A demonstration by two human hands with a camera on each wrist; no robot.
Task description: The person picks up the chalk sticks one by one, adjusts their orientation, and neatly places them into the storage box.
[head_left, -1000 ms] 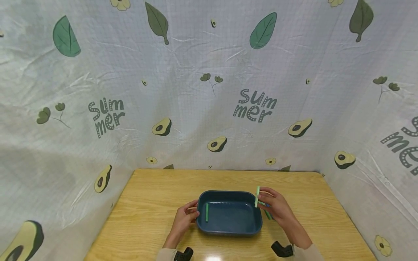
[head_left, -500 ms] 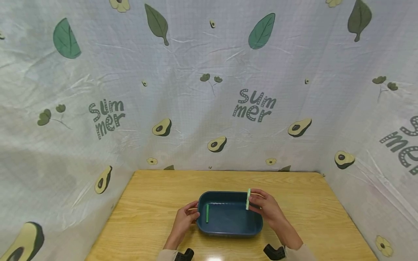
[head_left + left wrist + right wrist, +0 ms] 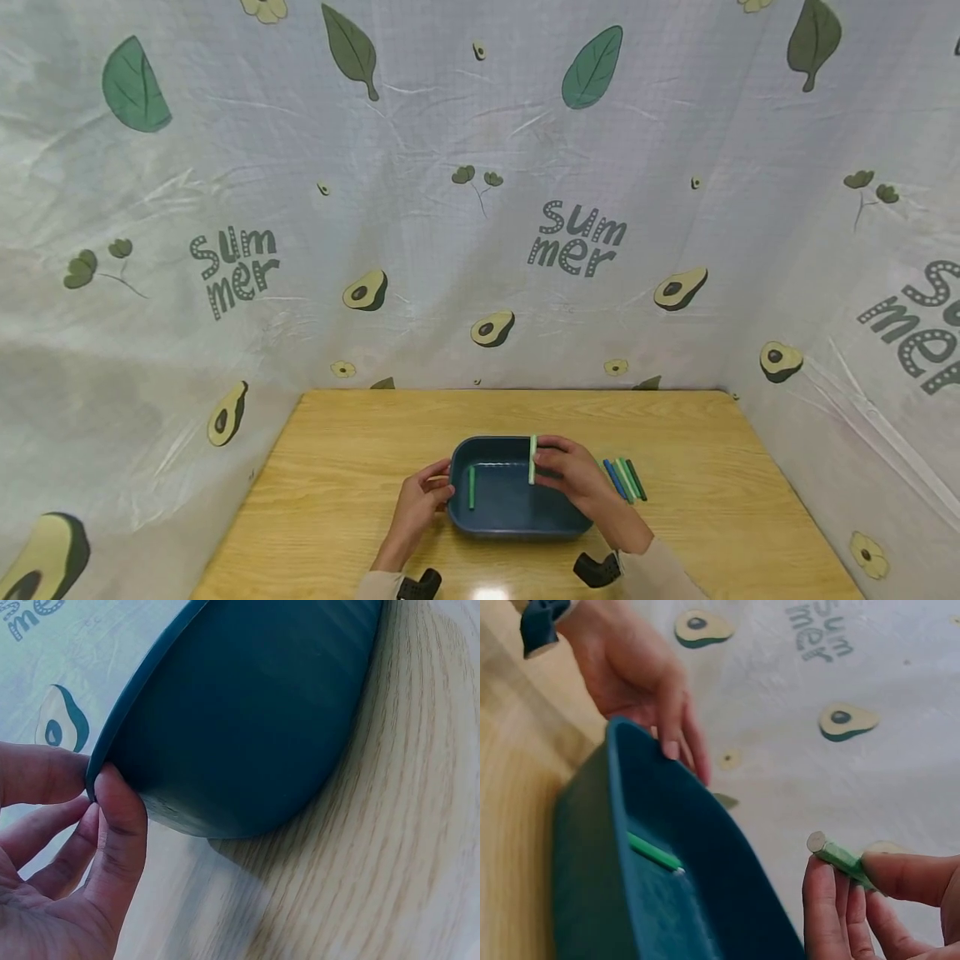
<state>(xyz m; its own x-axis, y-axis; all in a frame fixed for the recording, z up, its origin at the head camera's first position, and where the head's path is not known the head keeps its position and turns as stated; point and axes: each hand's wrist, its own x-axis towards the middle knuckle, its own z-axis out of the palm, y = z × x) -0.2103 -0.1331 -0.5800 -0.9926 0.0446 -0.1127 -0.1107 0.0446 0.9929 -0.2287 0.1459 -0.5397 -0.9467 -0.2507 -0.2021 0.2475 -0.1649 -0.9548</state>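
A dark blue rectangular tub (image 3: pixel 525 532) sits on the table. My left hand (image 3: pixel 415 504) pinches its left rim between thumb and fingers, as the left wrist view shows close up. Over the middle of the tub, my right hand (image 3: pixel 573 473) holds a slim light green stick (image 3: pixel 533 460) upright in the head view. In the right wrist view the same light green stick (image 3: pixel 840 859), faceted with a pale end, lies between thumb and fingertips. One darker green stick (image 3: pixel 472 487) rests inside the tub, near its left wall.
Right of the tub, several sticks lie side by side on the wooden table (image 3: pixel 360 433): a blue stick (image 3: pixel 614 480), light green ones (image 3: pixel 626 481) and a dark green stick (image 3: pixel 637 481). A printed white cloth (image 3: pixel 420 208) hangs behind and at both sides.
My right hand has carried the light green stick leftward, from the tub's right edge to over its middle, uncovering the sticks on the table. The left hand keeps its hold on the rim.
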